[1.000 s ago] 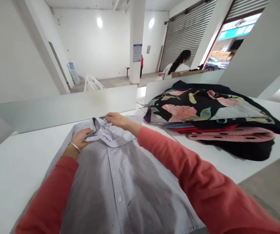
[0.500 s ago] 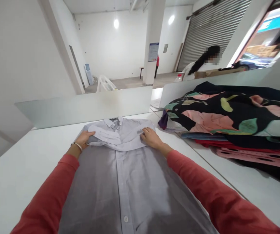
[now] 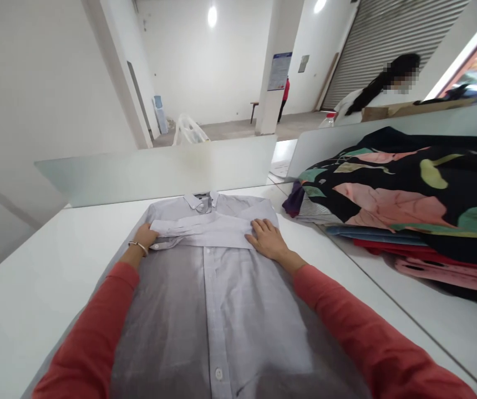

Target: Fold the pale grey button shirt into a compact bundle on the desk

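Note:
A light grey button-up shirt (image 3: 180,310) lies front up on the white table, its collar at the far end. One of its sleeves (image 3: 217,230) is folded straight across the chest, with the cuff at the left. My left hand (image 3: 147,237) is closed on the cuff end, the fingertips partly hidden by cloth. On the other side, my right hand (image 3: 268,239) rests flat on the sleeve near the shirt's right shoulder, fingers apart.
A pile of folded clothes (image 3: 405,194), topped by a black floral garment, stands at the right. A low frosted panel (image 3: 159,172) edges the far side of the table (image 3: 22,277). Beyond it are a white plastic bag (image 3: 188,130) and a person (image 3: 349,102).
The sleeve has gone from loosely bunched to stretched flat across the chest. My right hand has flattened onto it, and my left hand has closed further round the cuff. The view has shifted slightly.

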### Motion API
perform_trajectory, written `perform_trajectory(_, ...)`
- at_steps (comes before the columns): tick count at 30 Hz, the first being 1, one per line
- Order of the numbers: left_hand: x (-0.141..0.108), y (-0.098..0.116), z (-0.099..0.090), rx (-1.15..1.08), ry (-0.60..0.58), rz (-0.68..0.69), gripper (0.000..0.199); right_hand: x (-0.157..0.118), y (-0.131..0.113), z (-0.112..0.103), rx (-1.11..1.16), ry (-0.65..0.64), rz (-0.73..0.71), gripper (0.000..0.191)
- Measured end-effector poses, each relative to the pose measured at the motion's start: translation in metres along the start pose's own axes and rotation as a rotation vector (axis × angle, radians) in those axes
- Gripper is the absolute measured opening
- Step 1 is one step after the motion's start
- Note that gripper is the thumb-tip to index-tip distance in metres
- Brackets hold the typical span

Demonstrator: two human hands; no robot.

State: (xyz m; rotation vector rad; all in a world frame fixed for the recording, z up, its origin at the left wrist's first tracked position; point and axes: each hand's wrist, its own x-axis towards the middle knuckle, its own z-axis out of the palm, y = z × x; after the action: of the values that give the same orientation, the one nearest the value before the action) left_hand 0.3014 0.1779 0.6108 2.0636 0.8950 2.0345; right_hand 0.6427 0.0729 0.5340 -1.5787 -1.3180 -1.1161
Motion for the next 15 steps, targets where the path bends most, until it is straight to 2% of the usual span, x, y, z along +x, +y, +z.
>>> perform_trajectory(3, 0.002, 0.003, -0.006, 0.110, 0.052, 0.017, 0.036, -0.003, -0.002, -0.002, 0.007, 0.025, 0.013, 0.058)
perform_trajectory(6, -0.003, 0.007, -0.008, 0.187, 0.052, 0.115, 0.049, -0.005, -0.003, -0.002, 0.008, 0.047, 0.011, 0.059)
perform_trajectory(8, -0.013, 0.014, -0.005, 0.330, 0.087, 0.246, 0.051, -0.003, -0.001, -0.004, 0.019, 0.043, 0.006, 0.060)
perform_trajectory(10, -0.026, 0.022, 0.001, 0.568, 0.110, 0.458, 0.044, 0.004, 0.005, -0.010, 0.039, 0.041, 0.014, 0.057)
perform_trajectory(12, -0.038, 0.030, 0.011, 0.796, 0.054, 0.699, 0.035, 0.016, 0.013, -0.021, 0.050, 0.039, 0.027, 0.051)
perform_trajectory(13, -0.043, 0.031, 0.016, 0.854, 0.001, 0.776, 0.033, 0.024, 0.018, -0.027, 0.051, 0.035, 0.031, 0.047)
perform_trajectory(15, -0.049, 0.029, 0.026, 0.918, -0.081, 0.810, 0.034, 0.042, 0.028, -0.041, 0.046, 0.018, 0.033, 0.043)
